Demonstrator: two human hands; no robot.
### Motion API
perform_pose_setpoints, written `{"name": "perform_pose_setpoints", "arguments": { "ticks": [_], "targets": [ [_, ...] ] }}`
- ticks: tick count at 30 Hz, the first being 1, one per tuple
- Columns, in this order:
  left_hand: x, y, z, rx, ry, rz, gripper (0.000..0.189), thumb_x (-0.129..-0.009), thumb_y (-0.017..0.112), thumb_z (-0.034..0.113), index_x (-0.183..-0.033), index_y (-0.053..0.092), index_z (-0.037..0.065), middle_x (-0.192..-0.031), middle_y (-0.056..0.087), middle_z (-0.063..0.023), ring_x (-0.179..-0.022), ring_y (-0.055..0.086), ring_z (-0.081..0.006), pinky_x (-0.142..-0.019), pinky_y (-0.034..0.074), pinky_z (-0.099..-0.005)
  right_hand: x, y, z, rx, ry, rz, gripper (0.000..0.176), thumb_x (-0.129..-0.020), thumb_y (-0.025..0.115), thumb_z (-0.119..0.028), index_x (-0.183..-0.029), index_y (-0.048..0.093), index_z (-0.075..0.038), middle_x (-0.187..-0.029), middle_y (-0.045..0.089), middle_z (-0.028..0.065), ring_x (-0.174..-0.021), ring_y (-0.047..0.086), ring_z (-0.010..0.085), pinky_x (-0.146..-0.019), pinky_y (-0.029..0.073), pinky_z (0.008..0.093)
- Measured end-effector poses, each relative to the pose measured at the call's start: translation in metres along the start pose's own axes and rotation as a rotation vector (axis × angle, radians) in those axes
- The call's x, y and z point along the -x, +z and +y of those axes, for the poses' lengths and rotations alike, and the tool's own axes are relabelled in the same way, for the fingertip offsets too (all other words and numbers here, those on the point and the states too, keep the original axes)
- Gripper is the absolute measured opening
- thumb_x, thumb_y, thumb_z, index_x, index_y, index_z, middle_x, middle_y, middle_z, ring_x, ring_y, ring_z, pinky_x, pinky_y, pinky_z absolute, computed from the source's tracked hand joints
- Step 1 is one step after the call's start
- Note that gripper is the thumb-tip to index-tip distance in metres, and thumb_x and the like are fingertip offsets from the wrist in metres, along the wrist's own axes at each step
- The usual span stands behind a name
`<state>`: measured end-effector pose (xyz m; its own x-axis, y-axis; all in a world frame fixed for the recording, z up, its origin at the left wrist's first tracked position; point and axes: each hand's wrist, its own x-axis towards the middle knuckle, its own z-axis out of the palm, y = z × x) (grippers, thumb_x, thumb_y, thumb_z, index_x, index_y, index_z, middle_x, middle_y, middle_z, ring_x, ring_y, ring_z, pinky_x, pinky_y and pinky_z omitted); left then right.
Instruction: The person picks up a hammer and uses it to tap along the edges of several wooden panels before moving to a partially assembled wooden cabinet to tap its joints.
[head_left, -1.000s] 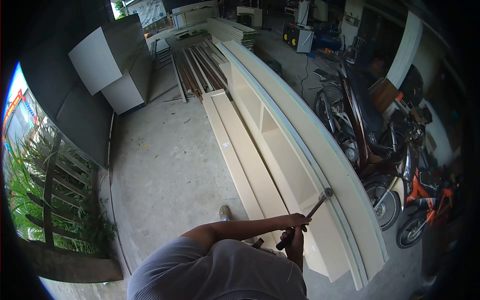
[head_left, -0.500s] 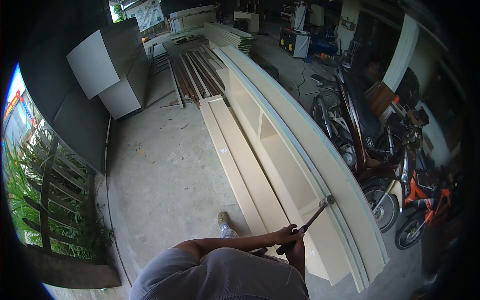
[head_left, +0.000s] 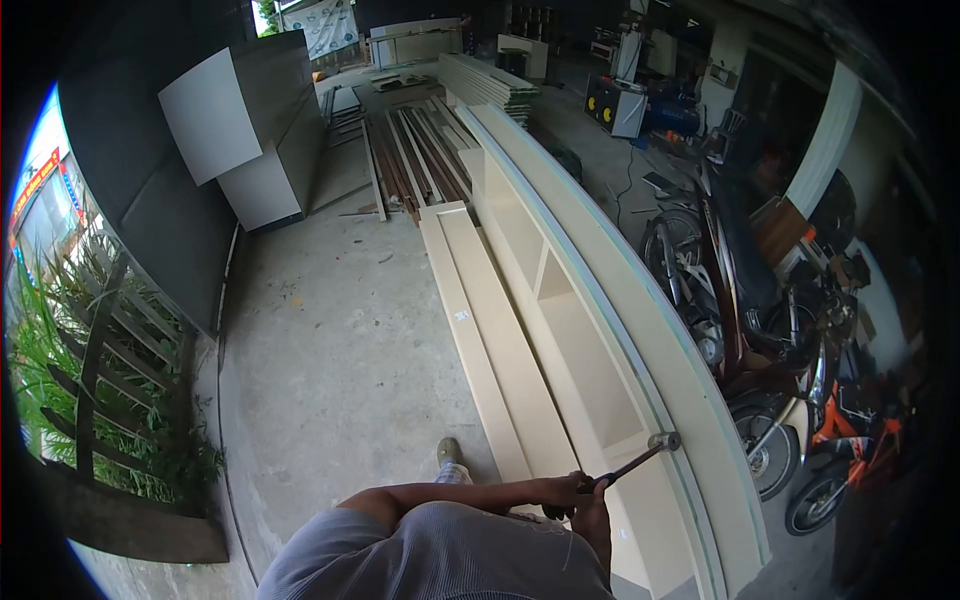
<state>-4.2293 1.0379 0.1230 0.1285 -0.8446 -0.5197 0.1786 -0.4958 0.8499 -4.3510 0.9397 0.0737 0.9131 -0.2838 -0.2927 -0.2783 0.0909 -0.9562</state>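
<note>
A hammer with a metal head and dark handle slants over a long cream cabinet lying on the floor. Its head is at the green-edged rim of the long curved panel along the cabinet's right side; contact cannot be made out. My right hand is wrapped round the handle's lower part. Close against it, my left hand is also closed at the handle, its fingertips partly hidden. Left of the cabinet lies a long, flat cream frame with a small white label.
Motorbikes stand close along the right, and an orange one is nearer. Wood strips and stacked panels lie ahead. Grey-white boxes stand at the left wall. My foot is on the concrete floor.
The hammer's head has moved down along the panel's edge toward me, and the handle lies flatter. Both hands have come slightly lower. The whole view has shifted a little.
</note>
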Motion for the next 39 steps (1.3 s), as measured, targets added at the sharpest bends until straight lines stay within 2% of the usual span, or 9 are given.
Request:
{"name": "perform_pose_setpoints", "arguments": {
  "ticks": [2, 4, 6, 8, 14, 22, 25, 31, 39],
  "targets": [
    [-0.019, -0.009, -0.014, -0.169, 0.09, -0.118, 0.074, -0.077, 0.054, 0.049, -0.124, 0.03, -0.002, -0.087, 0.055, -0.0127, -0.068, 0.057, -0.0167, -0.049, 0.046, -0.0274, 0.0, 0.003, -0.029, -0.719, 0.155, 0.076, 0.062, -0.087, 0.033, -0.056, -0.121, 0.035, -0.005, -0.114, 0.048, 0.0158, -0.106, 0.046, 0.0282, -0.089, 0.036, 0.0492],
    [-0.009, -0.009, -0.005, -0.189, 0.175, -0.025, 0.064, -0.076, 0.057, 0.044, -0.116, 0.038, -0.003, -0.077, 0.055, -0.0112, -0.061, 0.057, -0.0166, -0.045, 0.045, -0.0284, -0.014, -0.014, -0.017, -0.81, 0.091, 0.055, 0.068, -0.082, 0.038, -0.061, -0.124, 0.032, -0.007, -0.116, 0.045, 0.0166, -0.112, 0.041, 0.0282, -0.091, 0.034, 0.0492],
    [-0.001, -0.016, 0.005, -0.246, 0.168, -0.007, 0.041, -0.073, 0.062, 0.036, -0.084, 0.052, -0.002, -0.058, 0.052, -0.0055, -0.046, 0.052, -0.0155, -0.041, 0.042, -0.0298, -0.027, -0.021, -0.033, -0.948, 0.153, 0.302, 0.068, -0.081, 0.045, -0.059, -0.123, 0.031, -0.008, -0.112, 0.046, 0.0179, -0.111, 0.042, 0.0271, -0.091, 0.035, 0.0484],
    [-0.009, -0.019, -0.007, -0.278, 0.102, 0.03, 0.038, -0.073, 0.063, 0.034, -0.083, 0.05, 0.0, -0.058, 0.052, -0.006, -0.045, 0.051, -0.0159, -0.04, 0.042, -0.0298, -0.05, -0.03, -0.038, -1.239, 0.064, 0.346, 0.047, -0.079, 0.057, -0.048, -0.104, 0.045, -0.011, -0.082, 0.056, 0.0062, -0.085, 0.056, 0.0217, -0.083, 0.042, 0.0429],
    [0.002, -0.077, 0.009, -0.141, 0.073, -0.113, 0.038, -0.073, 0.062, 0.033, -0.088, 0.048, 0.0, -0.058, 0.049, -0.0048, -0.045, 0.051, -0.0149, -0.039, 0.042, -0.0304, -0.107, -0.02, -0.038, -1.27, 0.016, 0.56, 0.026, -0.087, 0.052, -0.032, -0.069, 0.047, -0.014, -0.051, 0.037, -0.0062, -0.045, 0.038, 0.0057, -0.047, 0.041, 0.0234],
    [0.081, -0.223, -0.02, -0.254, -0.023, -0.187, 0.043, -0.073, 0.061, 0.037, -0.087, 0.053, -0.003, -0.065, 0.056, -0.0099, -0.053, 0.055, -0.0173, -0.044, 0.043, -0.0318, -0.163, 0.126, -0.033, -1.371, 0.129, 0.612, 0.027, -0.088, 0.047, -0.023, -0.063, 0.043, -0.012, -0.05, 0.039, -0.0027, -0.045, 0.039, 0.0106, -0.052, 0.04, 0.0293],
    [0.104, -0.279, -0.053, -0.341, 0.022, -0.219, 0.049, -0.074, 0.059, 0.044, -0.094, 0.052, -0.001, -0.074, 0.056, -0.0085, -0.063, 0.054, -0.0169, -0.054, 0.043, -0.032, -0.207, 0.183, -0.031, -1.294, 0.272, 0.662, 0.038, -0.09, 0.035, -0.03, -0.055, 0.031, -0.016, -0.045, 0.024, -0.0037, -0.039, 0.027, 0.0106, -0.046, 0.034, 0.0291],
    [0.158, -0.377, -0.067, -0.226, -0.118, -0.237, 0.044, -0.079, 0.055, 0.042, -0.099, 0.048, 0.003, -0.067, 0.048, -0.0054, -0.046, 0.045, -0.0128, -0.036, 0.035, -0.0271, -0.273, 0.279, -0.078, -1.415, 0.35, 0.563, 0.042, -0.091, 0.03, -0.033, -0.052, 0.026, -0.017, -0.043, 0.021, -0.0038, -0.037, 0.024, 0.0114, -0.043, 0.031, 0.028],
    [0.189, -0.442, -0.089, -0.172, 0.032, -0.13, 0.043, -0.076, 0.058, 0.042, -0.089, 0.049, 0.002, -0.059, 0.048, -0.0026, -0.042, 0.044, -0.0111, -0.036, 0.035, -0.0265, -0.322, 0.345, -0.098, -1.358, 0.294, 0.576, 0.034, -0.09, 0.037, -0.031, -0.06, 0.032, -0.017, -0.048, 0.026, -0.0054, -0.041, 0.03, 0.0086, -0.044, 0.033, 0.0253]
  ]
}}
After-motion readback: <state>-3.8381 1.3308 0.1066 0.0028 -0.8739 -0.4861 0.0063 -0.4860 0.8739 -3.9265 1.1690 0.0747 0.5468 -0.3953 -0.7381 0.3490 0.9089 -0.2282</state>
